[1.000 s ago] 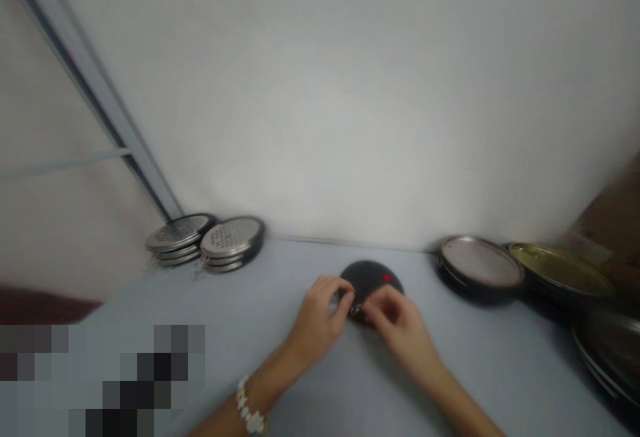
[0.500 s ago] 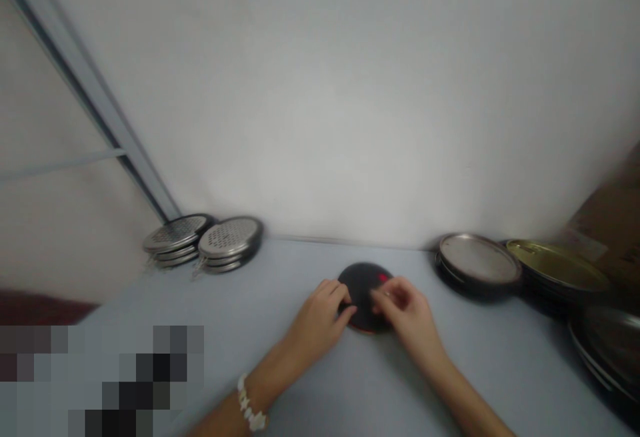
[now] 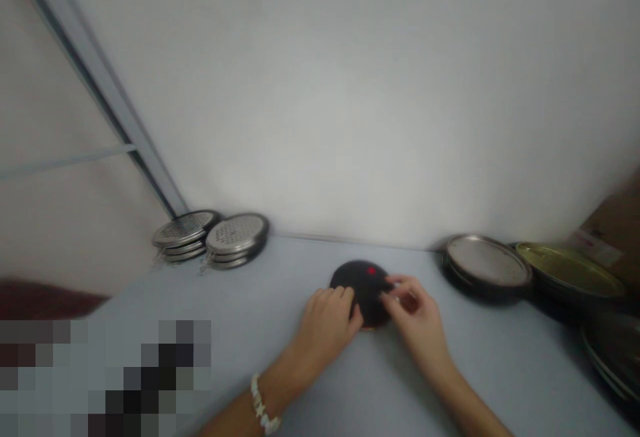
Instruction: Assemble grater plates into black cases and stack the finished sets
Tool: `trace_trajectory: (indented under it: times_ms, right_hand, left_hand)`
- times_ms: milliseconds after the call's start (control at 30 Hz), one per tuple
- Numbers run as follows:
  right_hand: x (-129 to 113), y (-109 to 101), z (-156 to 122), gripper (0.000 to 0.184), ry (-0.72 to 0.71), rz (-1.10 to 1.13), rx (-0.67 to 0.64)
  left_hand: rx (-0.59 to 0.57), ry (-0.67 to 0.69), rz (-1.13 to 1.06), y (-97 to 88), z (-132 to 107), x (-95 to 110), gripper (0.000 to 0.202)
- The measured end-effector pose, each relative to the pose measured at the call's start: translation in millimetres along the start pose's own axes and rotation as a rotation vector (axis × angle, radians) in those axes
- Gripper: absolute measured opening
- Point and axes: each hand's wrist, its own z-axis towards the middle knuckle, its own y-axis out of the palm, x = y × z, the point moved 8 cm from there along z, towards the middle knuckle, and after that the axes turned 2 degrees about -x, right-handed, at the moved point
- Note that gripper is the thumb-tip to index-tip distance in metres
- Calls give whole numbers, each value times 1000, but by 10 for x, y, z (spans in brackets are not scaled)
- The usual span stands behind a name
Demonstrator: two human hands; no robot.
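A round black disc [image 3: 364,283] with a small red mark near its far edge stands in front of me, tilted up from the table. My left hand [image 3: 327,320] is closed on its left and lower edge, fingers curled and thumb along the near side. At the disc's right edge is my right hand [image 3: 413,307], its thumb and forefinger bent together in a pinch. Blur hides what, if anything, those right fingertips hold. A thin orange line shows along the disc's lower rim.
Two stacks of round metal graters, a left stack [image 3: 185,231] and a right stack [image 3: 237,237], sit at the back left. Along the right are silver-topped round tins [image 3: 487,262], a gold-coloured round lid [image 3: 570,269], dark tins [image 3: 617,350] and a cardboard box [image 3: 617,223]. A wall [image 3: 350,103] rises behind.
The disc has shifted slightly left and turned a little, its red mark moving left. My right fingers have gone from over the disc's face to its right edge.
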Motion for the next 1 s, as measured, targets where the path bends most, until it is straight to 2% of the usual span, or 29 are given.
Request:
trace_trajectory:
  times_ms: [100, 233, 400, 467, 567, 800, 1000]
  right_hand:
    - [31, 53, -23, 37, 62, 76, -29]
    - [3, 154, -57, 35, 80, 44, -131]
    - [-117, 261, -122, 16, -90, -241, -288]
    - [-170, 321, -167, 12, -179, -333, -356]
    - [-224, 396, -221, 18, -268, -393, -439]
    - [-177, 414, -182, 21, -358, -452, -457]
    - [-201, 508, -209, 23, -507, -478, -492]
  left_hand:
    - [-20, -56, -46, 2, -10, -71, 18]
    - [8, 25, -196, -42, -17, -63, 27]
    - [197, 108, -482, -286, -66, -56, 20]
    - [214, 199, -602, -352, -85, -5, 15]
    - [183, 297, -646, -360, -80, 37, 11]
    - [15, 258, -578, -178, 18, -124, 15]
    - [-56, 228, -509, -201, 46, -184, 12]
